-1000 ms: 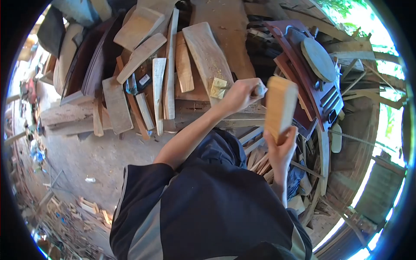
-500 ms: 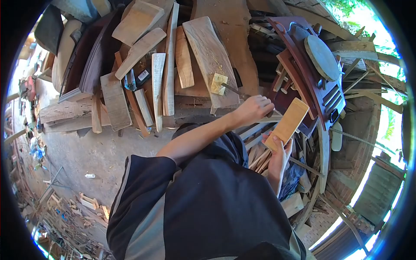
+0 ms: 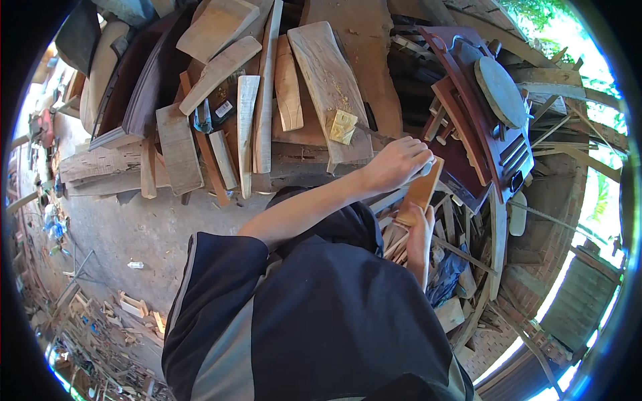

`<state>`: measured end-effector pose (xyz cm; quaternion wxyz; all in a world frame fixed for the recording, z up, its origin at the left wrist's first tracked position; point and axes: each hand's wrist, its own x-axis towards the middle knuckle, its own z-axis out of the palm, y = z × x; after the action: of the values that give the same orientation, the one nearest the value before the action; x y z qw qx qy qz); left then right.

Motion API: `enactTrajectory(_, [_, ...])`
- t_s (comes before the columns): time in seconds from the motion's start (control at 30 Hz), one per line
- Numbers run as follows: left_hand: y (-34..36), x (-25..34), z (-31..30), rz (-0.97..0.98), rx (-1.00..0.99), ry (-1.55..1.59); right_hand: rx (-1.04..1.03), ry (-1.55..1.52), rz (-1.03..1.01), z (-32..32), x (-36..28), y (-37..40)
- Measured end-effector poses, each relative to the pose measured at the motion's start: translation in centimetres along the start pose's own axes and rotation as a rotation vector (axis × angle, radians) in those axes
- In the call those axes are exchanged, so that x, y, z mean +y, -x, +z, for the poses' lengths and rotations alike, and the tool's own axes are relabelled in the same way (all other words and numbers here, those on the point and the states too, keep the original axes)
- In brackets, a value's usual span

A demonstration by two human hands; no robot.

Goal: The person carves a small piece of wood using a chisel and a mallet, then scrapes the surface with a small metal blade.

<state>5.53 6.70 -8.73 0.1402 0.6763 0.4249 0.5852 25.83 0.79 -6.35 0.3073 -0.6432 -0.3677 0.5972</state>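
My left hand [image 3: 400, 162] is closed around a tool with a thin dark shaft [image 3: 376, 135]. The shaft's far end reaches a small yellow square piece [image 3: 343, 127], which lies on a wide rough plank [image 3: 328, 83] with yellow crumbs around it. My right hand [image 3: 420, 230], lower and to the right, grips the near end of a smooth, light-brown wooden board [image 3: 422, 190]. The board is turned partly on edge, and its upper end lies right beside my left hand, which overlaps it in this view.
Several loose wooden pieces [image 3: 244, 134] lie on the bench to the left. Dark red furniture [image 3: 461, 100] with a round disc [image 3: 500, 92] stands at the right. Thin offcuts [image 3: 394, 242] and a dark blue plastic sheet [image 3: 449, 274] lie below my right hand.
The board in my right hand has tipped from face-up to nearly on edge and moved closer to my left hand. The yellow square looks slightly turned under the tool's end.
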Motion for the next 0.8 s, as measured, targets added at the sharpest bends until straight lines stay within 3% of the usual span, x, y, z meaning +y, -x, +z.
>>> enactTrajectory(0.07, [-0.2,0.0,-0.7,-0.019,0.005,0.006,-0.024,0.075,0.001,0.0,0.6,-0.1])
enactTrajectory(0.13, [0.1,0.1,-2.2,-0.037,0.007,0.015,-0.035,0.509,-0.177,-0.2,2.3,-1.4])
enactTrajectory(0.2, [1.0,0.0,-4.4,-0.129,0.175,0.032,-0.025,0.652,-0.229,1.2,2.1,-1.3])
enactTrajectory(0.27, [1.9,0.0,-6.7,-0.491,0.343,0.161,-0.060,0.800,-0.285,2.7,1.5,-1.3])
enactTrajectory(0.33, [3.1,-2.6,-8.4,-0.515,0.466,0.073,-0.037,0.950,-0.246,4.1,1.3,-1.8])
enactTrajectory(0.43, [4.4,-3.9,-9.5,-0.615,0.469,0.053,-0.064,0.932,-0.250,5.0,2.7,-3.6])
enactTrajectory(0.8, [4.7,-1.8,-10.4,-0.648,0.528,0.248,-0.134,1.030,-0.276,9.1,2.7,-7.2])
